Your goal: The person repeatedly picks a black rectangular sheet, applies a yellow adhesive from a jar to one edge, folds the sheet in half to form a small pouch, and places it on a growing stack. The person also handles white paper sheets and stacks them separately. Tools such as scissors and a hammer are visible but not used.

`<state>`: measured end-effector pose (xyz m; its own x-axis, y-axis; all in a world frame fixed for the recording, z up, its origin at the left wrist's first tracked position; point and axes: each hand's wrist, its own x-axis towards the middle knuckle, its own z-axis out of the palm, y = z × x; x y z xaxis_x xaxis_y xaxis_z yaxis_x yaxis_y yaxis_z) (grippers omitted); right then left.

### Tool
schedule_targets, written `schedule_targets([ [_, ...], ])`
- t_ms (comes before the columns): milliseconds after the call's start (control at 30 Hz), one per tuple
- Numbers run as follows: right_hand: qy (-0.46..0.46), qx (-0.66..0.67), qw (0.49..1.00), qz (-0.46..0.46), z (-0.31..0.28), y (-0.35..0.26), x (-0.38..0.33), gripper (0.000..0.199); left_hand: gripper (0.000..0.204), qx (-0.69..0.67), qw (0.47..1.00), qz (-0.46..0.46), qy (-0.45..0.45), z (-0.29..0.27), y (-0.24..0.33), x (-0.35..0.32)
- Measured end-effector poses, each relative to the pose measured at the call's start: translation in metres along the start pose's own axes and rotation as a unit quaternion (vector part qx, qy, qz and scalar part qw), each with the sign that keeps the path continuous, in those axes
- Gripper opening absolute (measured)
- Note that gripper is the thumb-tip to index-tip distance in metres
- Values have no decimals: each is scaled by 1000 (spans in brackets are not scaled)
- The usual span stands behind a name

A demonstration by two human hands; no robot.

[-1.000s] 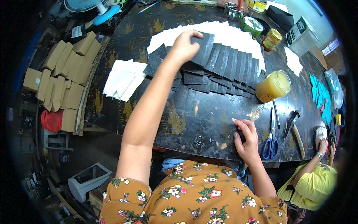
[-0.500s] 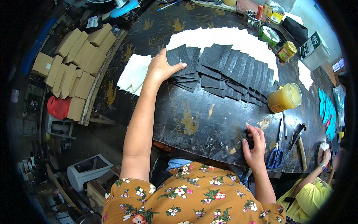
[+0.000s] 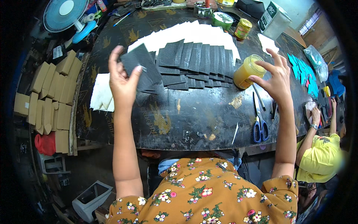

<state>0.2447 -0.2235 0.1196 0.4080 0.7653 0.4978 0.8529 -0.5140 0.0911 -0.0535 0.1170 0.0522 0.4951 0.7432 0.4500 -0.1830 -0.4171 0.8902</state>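
Note:
My left hand (image 3: 123, 78) is closed on a dark rectangular sheet (image 3: 143, 67), pinched under the thumb and blurred by motion. I cannot tell whether it is one piece or a small stack. Just right of it, similar black pieces (image 3: 194, 61) lie fanned in overlapping rows. Behind them spread overlapping white sheets (image 3: 186, 33). With its fingers apart, my right hand (image 3: 274, 76) is held by the rim of a glass jar (image 3: 244, 74) of yellowish contents, partly in front of it. It holds nothing that I can see.
Blue-handled scissors (image 3: 260, 128) and a thin rod (image 3: 258, 97) lie below the jar. White pieces (image 3: 100, 93) rest at the table's left. Cardboard boxes (image 3: 48, 89) and a fan (image 3: 66, 15) stand beyond that edge. At right are a tin (image 3: 274, 20), teal pieces (image 3: 302, 71) and another person (image 3: 320, 156).
My left hand has drawn a dark piece leftward off the stack. My right hand has risen from the table's front edge to the jar and spread its fingers. The view has shifted.

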Motion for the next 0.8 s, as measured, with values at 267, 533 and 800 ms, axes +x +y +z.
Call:
schedule_targets([
  [267, 225, 58, 972, 37, -9, -4, -4, 34, 39, 100, 938, -83, -323, 80, 8, -91],
  [533, -105, 418, 897, 101, -2, -63, -68, 14, 40, 217, 918, -21, -331, 100, 0, -96],
  [800, -104, 347, 932, 30, 92, -127, -83, 45, 43, 214, 918, -41, -331, 98, -2, -97],
])
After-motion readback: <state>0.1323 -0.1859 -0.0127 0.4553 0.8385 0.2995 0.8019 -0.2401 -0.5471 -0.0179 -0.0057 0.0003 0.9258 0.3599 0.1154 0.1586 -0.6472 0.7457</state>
